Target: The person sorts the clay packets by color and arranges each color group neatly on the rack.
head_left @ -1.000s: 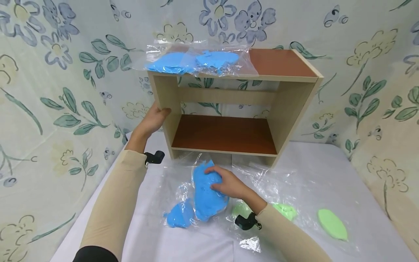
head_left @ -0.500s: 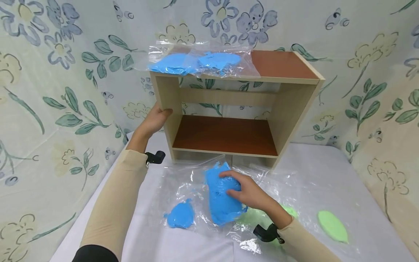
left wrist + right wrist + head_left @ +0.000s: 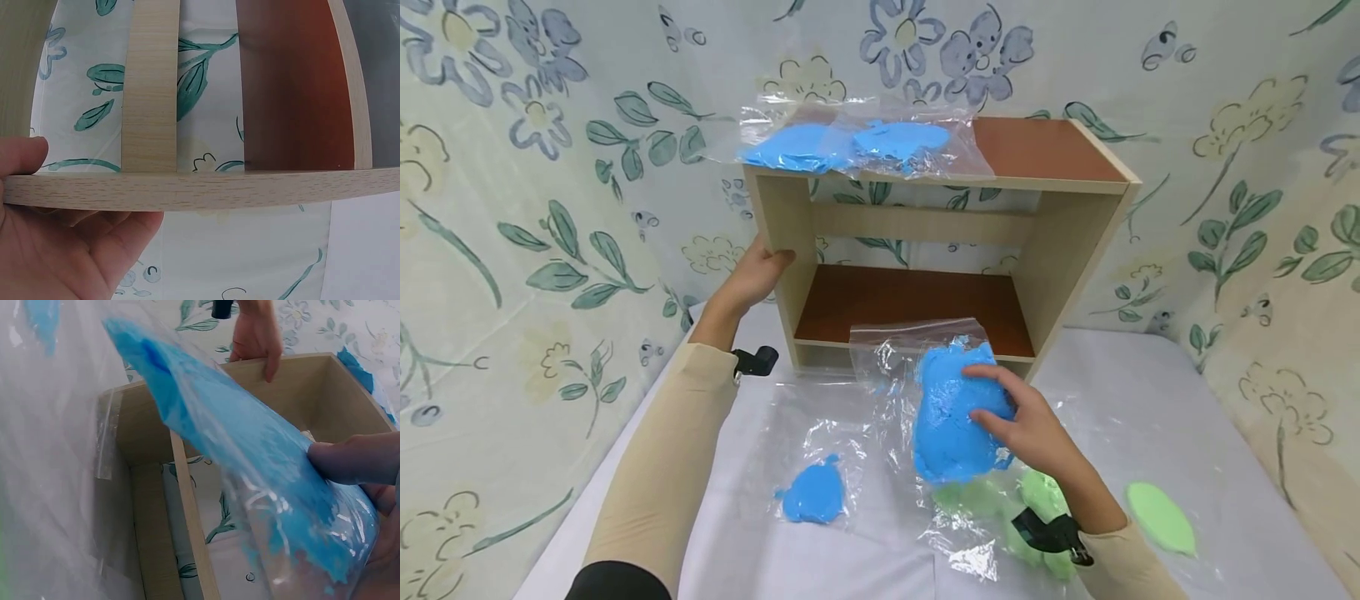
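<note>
My left hand (image 3: 760, 271) grips the left side panel of a small wooden shelf (image 3: 1071, 250). In the left wrist view the thumb of that hand (image 3: 69, 250) lies on the inner side and the fingers on the outer side. With my right hand (image 3: 1033, 421) I hold a clear plastic bag of blue clay-like stuff (image 3: 951, 417), raised in front of the shelf's lower board (image 3: 917, 304). The right wrist view shows the thumb (image 3: 353, 459) pressed on the blue bag (image 3: 244, 425), which is tilted.
Two bags of blue stuff (image 3: 898, 137) lie on the shelf's top board (image 3: 1045, 150). On the white table (image 3: 820, 567) are a smaller blue bag (image 3: 814, 493), a bag with green pieces (image 3: 1041, 496) and a green oval (image 3: 1161, 518). Flowered cloth (image 3: 550, 333) hangs behind.
My right hand has lifted the large blue bag off the table and carried it to the right and up, away from the small blue one. The left hand stays on the panel.
</note>
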The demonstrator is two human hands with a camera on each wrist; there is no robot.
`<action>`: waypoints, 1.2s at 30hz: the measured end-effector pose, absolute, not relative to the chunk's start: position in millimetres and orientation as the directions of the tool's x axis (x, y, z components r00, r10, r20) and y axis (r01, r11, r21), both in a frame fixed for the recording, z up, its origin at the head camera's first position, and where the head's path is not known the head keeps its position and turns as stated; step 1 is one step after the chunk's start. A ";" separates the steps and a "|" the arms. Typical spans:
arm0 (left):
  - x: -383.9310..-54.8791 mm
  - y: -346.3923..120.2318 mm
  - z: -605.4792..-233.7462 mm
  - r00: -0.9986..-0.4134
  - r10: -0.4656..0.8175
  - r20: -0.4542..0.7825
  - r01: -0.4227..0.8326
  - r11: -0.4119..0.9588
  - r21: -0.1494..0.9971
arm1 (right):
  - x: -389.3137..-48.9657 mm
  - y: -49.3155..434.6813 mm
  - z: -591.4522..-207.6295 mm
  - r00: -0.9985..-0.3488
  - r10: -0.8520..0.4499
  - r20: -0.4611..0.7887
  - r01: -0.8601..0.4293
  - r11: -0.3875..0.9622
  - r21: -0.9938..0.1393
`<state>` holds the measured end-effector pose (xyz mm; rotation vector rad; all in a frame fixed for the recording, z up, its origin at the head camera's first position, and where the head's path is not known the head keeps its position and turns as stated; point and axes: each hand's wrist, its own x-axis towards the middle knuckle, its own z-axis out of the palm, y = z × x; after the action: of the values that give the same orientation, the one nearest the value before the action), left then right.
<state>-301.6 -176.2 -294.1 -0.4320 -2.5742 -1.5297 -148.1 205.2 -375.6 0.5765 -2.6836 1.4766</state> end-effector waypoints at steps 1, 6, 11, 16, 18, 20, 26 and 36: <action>-301.8 -176.5 -294.3 -0.952 0.184 0.245 0.303 0.449 0.841 | -147.1 207.2 -374.8 -0.932 -0.288 0.220 -0.334 0.452 -0.827; -302.9 -177.1 -295.5 -0.947 0.191 0.259 0.319 0.436 0.842 | -144.6 216.6 -377.4 -0.912 -0.197 0.359 -0.401 0.255 -0.880; -302.1 -175.8 -296.0 -0.944 0.200 0.262 0.325 0.437 0.839 | -144.8 223.5 -382.7 -0.902 -0.141 0.407 -0.407 -0.033 -0.913; -301.3 -175.6 -295.3 -0.946 0.201 0.253 0.317 0.435 0.843 | -146.1 229.5 -383.8 -0.838 -0.159 0.523 -0.444 -0.360 -0.821; -301.1 -175.8 -294.8 -0.945 0.200 0.257 0.321 0.433 0.842 | -147.0 231.1 -384.1 -0.807 -0.165 0.567 -0.426 -0.502 -0.752; -300.8 -175.7 -294.3 -0.947 0.194 0.258 0.318 0.437 0.841 | -147.9 232.1 -385.4 -0.788 -0.152 0.596 -0.386 -0.631 -0.673; -300.3 -174.7 -295.0 -0.952 0.185 0.243 0.302 0.444 0.843 | -145.4 238.1 -390.0 -0.786 -0.042 0.617 -0.366 -0.773 -0.519; -299.0 -176.2 -293.2 -0.948 0.188 0.258 0.317 0.443 0.839 | -137.6 257.5 -350.7 -0.663 0.157 0.732 -0.733 -0.336 -0.591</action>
<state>-299.0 -176.2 -293.2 -0.4500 -2.5584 -1.5301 -137.6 257.5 -350.7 0.7717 -1.3256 2.0379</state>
